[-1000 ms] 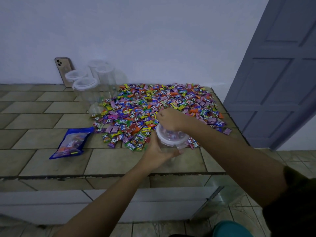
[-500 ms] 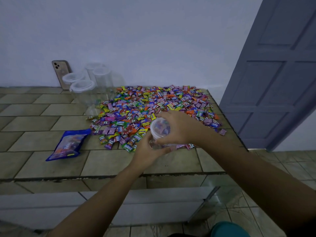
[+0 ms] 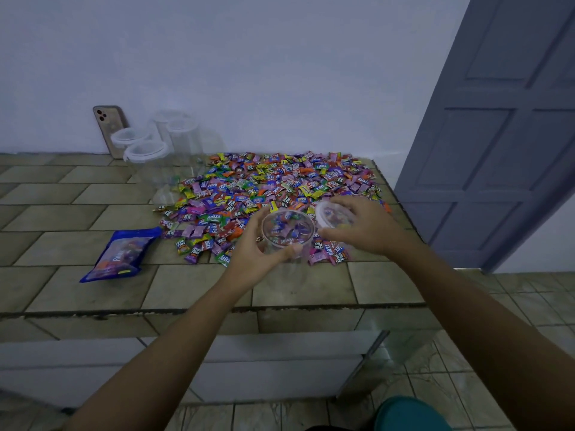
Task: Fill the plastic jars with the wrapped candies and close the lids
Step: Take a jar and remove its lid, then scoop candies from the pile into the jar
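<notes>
risk is tipping: your left hand (image 3: pixel 249 256) clamps the open jar (image 3: pixel 287 233), your right hand (image 3: pixel 365 227) beside it pinches the lid (image 3: pixel 334 214); a loose grip spills onto candies (image 3: pixel 264 188) beyond your fingers.

A plain pale wall (image 3: pixel 249 73) rises behind a counter (image 3: pixel 77 219) topped with greenish-brown tiles. A grey-blue panelled door (image 3: pixel 504 144) stands at right. The floor (image 3: pixel 535 306) is tiled; the light is dim.
</notes>
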